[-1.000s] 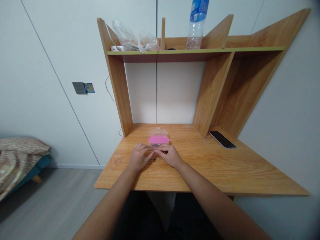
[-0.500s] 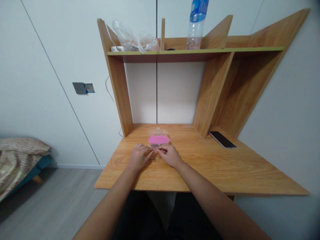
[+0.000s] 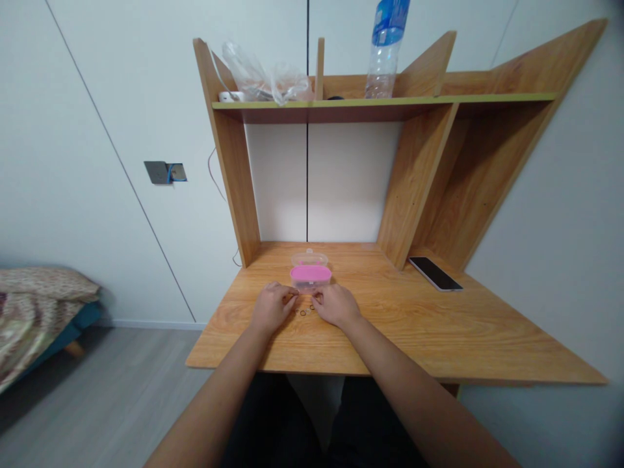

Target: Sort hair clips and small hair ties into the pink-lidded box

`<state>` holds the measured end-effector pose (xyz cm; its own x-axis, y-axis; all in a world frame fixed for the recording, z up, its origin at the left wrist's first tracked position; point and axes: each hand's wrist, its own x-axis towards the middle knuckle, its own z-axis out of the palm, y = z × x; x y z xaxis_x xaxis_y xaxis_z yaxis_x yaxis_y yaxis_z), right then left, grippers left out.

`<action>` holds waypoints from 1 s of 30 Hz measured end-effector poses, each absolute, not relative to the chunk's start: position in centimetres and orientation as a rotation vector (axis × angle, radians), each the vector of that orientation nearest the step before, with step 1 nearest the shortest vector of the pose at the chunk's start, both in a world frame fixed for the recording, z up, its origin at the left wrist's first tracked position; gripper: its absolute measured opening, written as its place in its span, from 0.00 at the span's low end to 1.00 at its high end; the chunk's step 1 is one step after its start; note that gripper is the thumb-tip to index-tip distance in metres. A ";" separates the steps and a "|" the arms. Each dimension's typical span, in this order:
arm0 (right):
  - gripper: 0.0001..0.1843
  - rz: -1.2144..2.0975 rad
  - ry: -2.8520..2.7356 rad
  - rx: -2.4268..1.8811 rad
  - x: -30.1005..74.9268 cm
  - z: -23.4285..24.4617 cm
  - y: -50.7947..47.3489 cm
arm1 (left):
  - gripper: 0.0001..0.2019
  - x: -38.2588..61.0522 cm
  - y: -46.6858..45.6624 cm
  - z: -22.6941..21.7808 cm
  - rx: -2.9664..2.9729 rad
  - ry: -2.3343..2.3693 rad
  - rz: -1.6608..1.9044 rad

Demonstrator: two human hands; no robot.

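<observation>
The left hand (image 3: 273, 305) and right hand (image 3: 337, 305) have thumbs and fingers drawn together just in front of the pink box (image 3: 311, 273), but I cannot tell whether either grips anything. The box lies lengthwise left to right on the table (image 3: 414, 331), its contents blurred behind see-through walls, the clear lid (image 3: 309, 260) behind it. Tiny loops (image 3: 303, 313), hard to count, lie in front of it.
</observation>
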<state>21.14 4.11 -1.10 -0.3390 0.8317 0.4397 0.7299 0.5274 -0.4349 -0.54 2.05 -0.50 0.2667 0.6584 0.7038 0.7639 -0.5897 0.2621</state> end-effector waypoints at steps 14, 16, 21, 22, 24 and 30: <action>0.06 0.341 -2.097 -0.864 20.2 1.1 3.2 | 0.06 -0.3 2.0 -0.6 -2.494 -1.355 -1.301; 0.07 0.356 -2.092 -0.846 20.1 1.1 3.2 | 0.06 -0.1 1.8 -0.5 -2.508 -1.368 -1.318; 0.08 0.379 -2.096 -0.824 20.0 1.0 3.1 | 0.09 0.2 1.5 -0.1 -2.563 -1.370 -1.326; 0.09 0.381 -2.097 -0.824 20.0 0.9 3.1 | 0.09 0.3 1.4 0.0 -2.570 -1.373 -1.326; 0.09 0.385 -2.099 -0.823 19.9 0.9 3.1 | 0.09 0.3 1.2 0.1 -2.578 -1.383 -1.328; 0.06 0.384 -2.100 -0.827 19.9 0.8 3.1 | 0.08 0.3 1.2 0.1 -2.592 -1.413 -1.327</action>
